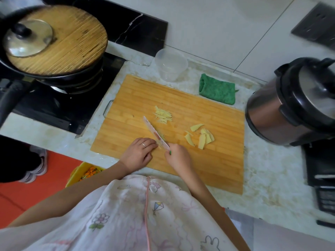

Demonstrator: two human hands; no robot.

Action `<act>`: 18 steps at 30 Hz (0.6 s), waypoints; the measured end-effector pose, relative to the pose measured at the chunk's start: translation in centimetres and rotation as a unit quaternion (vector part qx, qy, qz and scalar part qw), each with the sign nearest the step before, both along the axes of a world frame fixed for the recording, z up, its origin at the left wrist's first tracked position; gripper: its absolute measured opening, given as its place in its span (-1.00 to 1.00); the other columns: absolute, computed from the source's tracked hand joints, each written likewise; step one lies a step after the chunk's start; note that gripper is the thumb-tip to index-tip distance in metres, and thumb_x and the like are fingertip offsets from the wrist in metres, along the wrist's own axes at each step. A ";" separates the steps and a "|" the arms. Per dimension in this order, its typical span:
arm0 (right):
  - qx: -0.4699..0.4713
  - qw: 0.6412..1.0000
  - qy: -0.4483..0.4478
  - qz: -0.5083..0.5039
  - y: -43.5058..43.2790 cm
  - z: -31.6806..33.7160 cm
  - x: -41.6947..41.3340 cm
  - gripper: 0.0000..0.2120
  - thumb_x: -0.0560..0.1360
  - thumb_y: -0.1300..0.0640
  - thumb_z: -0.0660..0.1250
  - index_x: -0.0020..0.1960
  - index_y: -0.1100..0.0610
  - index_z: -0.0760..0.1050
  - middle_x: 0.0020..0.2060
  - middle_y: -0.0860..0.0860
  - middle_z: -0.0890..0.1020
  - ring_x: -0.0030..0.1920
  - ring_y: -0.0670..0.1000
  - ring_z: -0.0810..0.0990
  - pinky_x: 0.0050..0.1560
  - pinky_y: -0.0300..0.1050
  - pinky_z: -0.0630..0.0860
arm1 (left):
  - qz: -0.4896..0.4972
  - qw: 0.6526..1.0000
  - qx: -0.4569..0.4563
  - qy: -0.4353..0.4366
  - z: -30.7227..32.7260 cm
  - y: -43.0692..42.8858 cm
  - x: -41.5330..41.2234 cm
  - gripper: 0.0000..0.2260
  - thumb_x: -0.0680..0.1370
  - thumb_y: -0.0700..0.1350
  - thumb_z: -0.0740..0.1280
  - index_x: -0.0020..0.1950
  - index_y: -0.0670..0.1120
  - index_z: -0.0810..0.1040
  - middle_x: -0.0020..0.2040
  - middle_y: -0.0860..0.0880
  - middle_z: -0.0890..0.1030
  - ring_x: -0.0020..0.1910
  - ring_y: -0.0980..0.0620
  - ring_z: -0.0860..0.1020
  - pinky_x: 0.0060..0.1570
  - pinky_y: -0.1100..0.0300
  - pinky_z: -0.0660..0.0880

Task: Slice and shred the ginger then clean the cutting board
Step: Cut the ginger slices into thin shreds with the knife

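Note:
A wooden cutting board [208, 113] lies on the counter. A small heap of shredded ginger [163, 115] sits near its middle. Several flat ginger slices [201, 137] lie to the right of it. My right hand [178, 157] grips the handle of a pale knife [154, 131], whose blade points away to the upper left and rests on the board. My left hand [140, 153] lies just left of the blade with curled fingers, pressing down on a bit of ginger [161, 137] that is mostly hidden under the fingers and the blade.
A folded green cloth [217, 89] and a clear plastic container [171, 64] sit behind the board. A pressure cooker [290, 102] stands at the right. At the left a black pan with a wooden lid [58, 38] rests on the stove. A yellow bin [81, 173] stands below the counter.

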State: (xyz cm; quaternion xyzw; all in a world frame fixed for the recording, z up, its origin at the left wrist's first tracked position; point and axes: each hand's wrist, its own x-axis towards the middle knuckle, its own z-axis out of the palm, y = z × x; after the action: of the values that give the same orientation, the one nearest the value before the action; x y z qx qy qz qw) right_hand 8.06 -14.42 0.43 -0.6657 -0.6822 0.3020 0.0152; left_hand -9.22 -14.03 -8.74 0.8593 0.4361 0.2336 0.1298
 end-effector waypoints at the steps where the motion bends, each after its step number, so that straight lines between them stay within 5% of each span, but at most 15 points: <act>1: 0.004 1.000 0.011 -0.004 -0.1 -0.1 0.1 -0.84 0.49 0.23 0.17 -0.03 0.23 0.52 -0.27 0.19 0.59 -0.23 0.22 0.53 -0.32 -0.09 0.26 | 0.002 1.000 0.002 -0.001 0.0 -0.1 0.0 -0.70 0.48 -0.18 0.19 0.13 -0.20 0.60 0.09 -0.10 0.61 0.13 -0.05 0.49 0.16 0.07 0.38; 10: 0.042 0.995 -0.057 0.064 -2.0 0.6 1.2 -0.57 0.54 0.17 0.13 0.37 -0.10 0.39 -0.31 0.11 0.56 -0.28 0.16 0.51 -0.36 -0.12 0.26 | 0.001 0.999 0.039 0.017 -0.5 -0.2 -0.3 -0.70 0.49 -0.17 0.21 0.14 -0.16 0.62 0.12 -0.06 0.62 0.14 -0.03 0.50 0.23 0.00 0.36; 14: 0.042 0.994 -0.065 0.081 -2.0 0.3 1.2 -0.55 0.56 0.19 0.11 0.42 -0.09 0.34 -0.15 0.14 0.64 -0.14 0.18 0.59 -0.32 -0.11 0.29 | 0.008 0.999 0.048 0.008 -0.3 -0.2 -0.1 -0.71 0.46 -0.18 0.21 0.10 -0.16 0.63 0.07 -0.08 0.63 0.09 -0.03 0.49 0.21 0.02 0.36; 18: 0.036 0.990 -0.086 0.103 -2.3 0.4 0.9 -0.52 0.57 0.23 0.09 0.46 -0.03 0.28 -0.17 0.12 0.64 -0.27 0.12 0.53 -0.41 -0.13 0.25 | 0.019 0.998 0.058 -0.001 -0.5 -0.2 -0.1 -0.71 0.45 -0.18 0.21 0.07 -0.16 0.64 0.02 -0.09 0.64 0.04 -0.04 0.48 0.19 0.03 0.36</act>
State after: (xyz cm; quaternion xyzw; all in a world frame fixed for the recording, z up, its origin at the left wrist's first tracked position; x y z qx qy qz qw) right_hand 8.97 -16.76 0.83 -0.6145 -0.7563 0.2189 -0.0505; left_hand -9.33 -14.19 -9.26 0.8565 0.4382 0.2620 0.0757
